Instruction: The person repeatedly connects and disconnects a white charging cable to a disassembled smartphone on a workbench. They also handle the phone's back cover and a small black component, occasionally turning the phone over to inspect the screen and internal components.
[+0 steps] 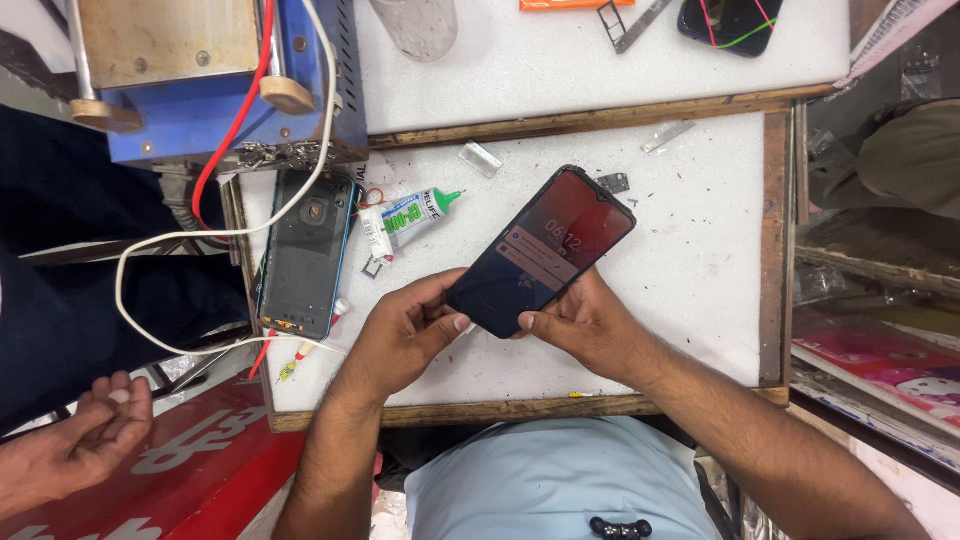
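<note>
Both hands, left hand [400, 335] and right hand [585, 325], are clamping our lit black slab smartphone [542, 250] by its lower end only; it risks tipping onto the white foam surface [690, 270].

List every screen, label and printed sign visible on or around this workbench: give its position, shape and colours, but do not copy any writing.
Phone screen: held in both hands, lit, dark red-black rectangle.
Glue tube label: left of it, white with green print.
Second phone: top edge, dark screen with coloured lines.
Red sign: lower left, white lettering.

Glue tube [412, 217], opened phone [305, 255], blue machine [215, 80]
</note>
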